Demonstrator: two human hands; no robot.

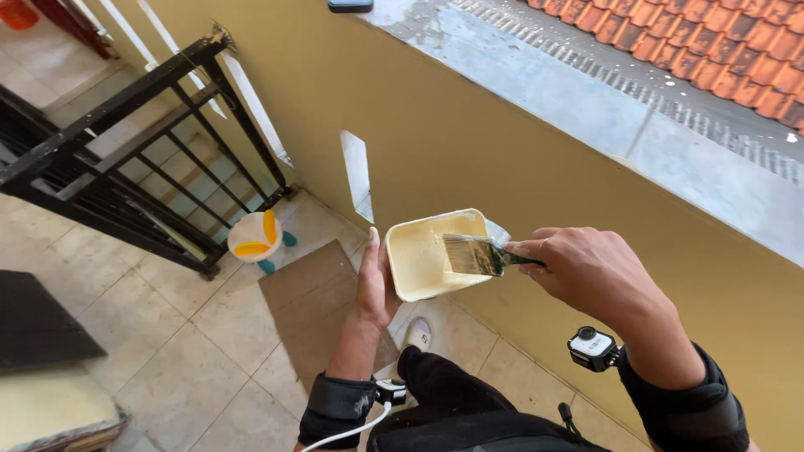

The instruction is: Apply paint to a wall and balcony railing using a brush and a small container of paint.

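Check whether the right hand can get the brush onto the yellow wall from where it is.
Probably yes. The right hand holds the paintbrush over the paint tray in the left hand, beside the yellow wall; nothing stands between.

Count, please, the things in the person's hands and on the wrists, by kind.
Paint tray, cream, held by the left hand: 1
Paintbrush, held by the right hand: 1
Wrist cameras: 2
Total: 4

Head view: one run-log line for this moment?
left hand: holds paint tray | right hand: holds paintbrush, bristles over tray | beside: yellow wall
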